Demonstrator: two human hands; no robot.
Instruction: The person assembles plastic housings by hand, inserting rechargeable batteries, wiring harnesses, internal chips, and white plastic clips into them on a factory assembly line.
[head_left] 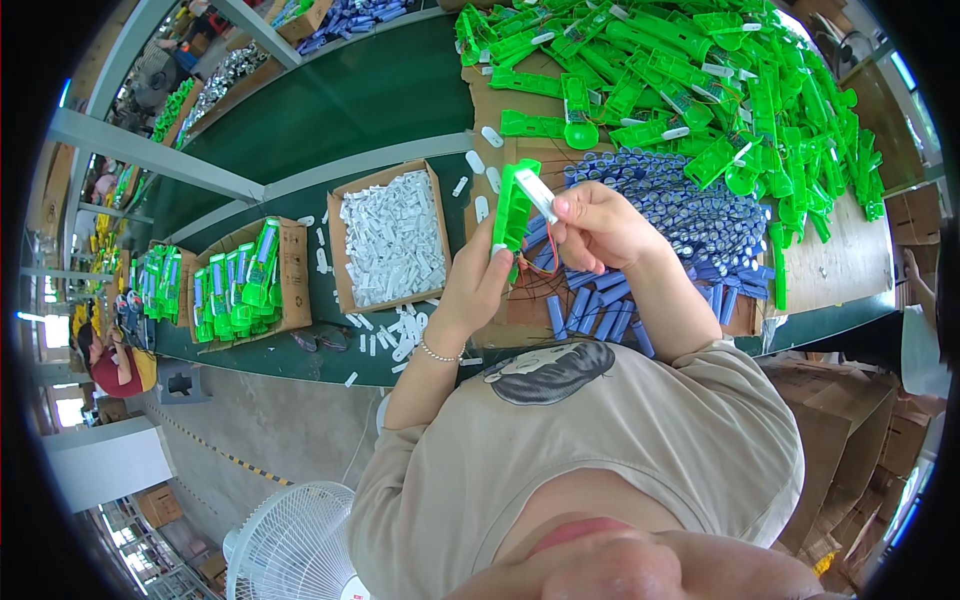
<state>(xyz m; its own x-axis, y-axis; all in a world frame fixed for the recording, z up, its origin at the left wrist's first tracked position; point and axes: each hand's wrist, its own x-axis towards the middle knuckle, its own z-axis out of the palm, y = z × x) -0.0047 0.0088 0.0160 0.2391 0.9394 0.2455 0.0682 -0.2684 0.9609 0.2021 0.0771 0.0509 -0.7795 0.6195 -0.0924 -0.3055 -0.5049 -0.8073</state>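
Observation:
My left hand (476, 284) is closed around a green plastic housing (511, 216), a long open shell held upright over the table edge. At the housing's upper end, my right hand (606, 230) pinches a white rectangular piece (536, 194) between thumb and fingers. Thin red wires (546, 262) hang in a loop between the housing and my right hand. Just beyond and below the right hand lie many blue cylindrical battery cells (655, 195), some standing packed together and others lying loose. What the white piece touches inside the shell cannot be made out.
A large heap of green housings (640, 75) covers the far right. To the left stands a cardboard box (339, 262) of small white parts, with more parts scattered beside it. Farther left, another box (294, 262) holds filled green housings. A white fan (290, 540) stands behind.

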